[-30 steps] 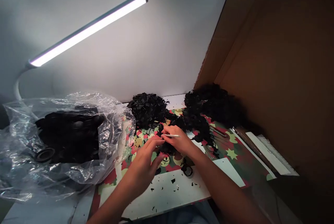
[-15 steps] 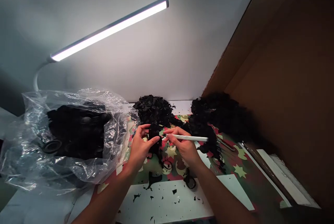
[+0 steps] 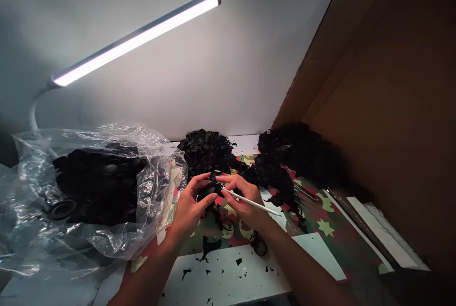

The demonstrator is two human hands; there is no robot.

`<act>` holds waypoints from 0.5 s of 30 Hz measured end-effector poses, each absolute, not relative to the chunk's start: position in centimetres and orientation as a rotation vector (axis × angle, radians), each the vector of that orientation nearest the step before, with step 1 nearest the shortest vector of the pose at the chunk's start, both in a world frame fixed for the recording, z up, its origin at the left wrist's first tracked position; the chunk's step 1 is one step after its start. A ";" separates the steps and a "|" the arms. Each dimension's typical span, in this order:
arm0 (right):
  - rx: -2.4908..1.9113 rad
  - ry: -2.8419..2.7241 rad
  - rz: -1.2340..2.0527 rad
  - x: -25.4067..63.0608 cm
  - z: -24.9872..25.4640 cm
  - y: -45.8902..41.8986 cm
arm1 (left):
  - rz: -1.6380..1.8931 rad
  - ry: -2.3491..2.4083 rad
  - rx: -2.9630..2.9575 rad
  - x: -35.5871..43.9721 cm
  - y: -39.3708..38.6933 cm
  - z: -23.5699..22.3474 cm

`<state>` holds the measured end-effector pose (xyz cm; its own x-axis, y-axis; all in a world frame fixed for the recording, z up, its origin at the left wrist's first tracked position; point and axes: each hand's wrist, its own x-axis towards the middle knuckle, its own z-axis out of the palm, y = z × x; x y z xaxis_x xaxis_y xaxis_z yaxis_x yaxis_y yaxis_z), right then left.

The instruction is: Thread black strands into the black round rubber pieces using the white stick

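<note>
My left hand [image 3: 190,204], thumb and fingers curled, grips a small black rubber-like part [image 3: 213,187] above the patterned mat. Details of the part are hard to make out against the dark scraps behind it. In my right hand [image 3: 247,201] is a slim white pen-like tool [image 3: 261,207], held like a pencil. Its near end points down to the right, and its tip meets the black part between my hands. My right fingertips are also close to or touching that part. Black trimmings [image 3: 224,223] hang or lie just below my hands.
Left stands a transparent plastic bag [image 3: 156,201] of black ribbed and ring-shaped parts. Black scraps pile up behind my hands [image 3: 206,149] and at the right [image 3: 302,154]. A metal tool [image 3: 305,192] lies right, before a cardboard wall [image 3: 374,82]. A lamp [image 3: 142,35] hangs overhead.
My right hand has closed in on the black part, and the white tool has swung so its back end points lower. The ribbed side of the part no longer shows. The view has shifted slightly.
</note>
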<state>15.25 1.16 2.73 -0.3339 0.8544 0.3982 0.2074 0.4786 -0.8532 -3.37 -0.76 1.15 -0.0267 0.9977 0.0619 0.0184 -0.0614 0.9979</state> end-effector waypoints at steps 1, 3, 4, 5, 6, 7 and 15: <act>-0.899 -1.816 0.876 15.3 2.7 1.2 | 1.273 1.226 1.259 -3.4 -0.8 1.1; -0.907 -1.803 0.842 15.3 2.7 1.2 | 1.284 1.247 1.278 -3.3 -0.9 1.2; -0.906 -1.789 0.827 15.3 2.7 1.2 | 1.295 1.254 1.289 -3.3 -0.9 1.3; -0.898 -1.777 0.817 15.3 2.7 1.2 | 1.301 1.263 1.306 -3.3 -0.9 1.4; -0.881 -1.772 0.809 15.3 2.7 1.2 | 1.300 1.278 1.330 -3.2 -1.0 1.6; -0.857 -1.777 0.803 15.3 2.7 1.2 | 1.294 1.294 1.362 -3.2 -1.0 1.8; -0.770 -1.775 0.808 14.9 2.8 0.4 | 1.074 1.406 1.590 -3.0 -1.2 2.2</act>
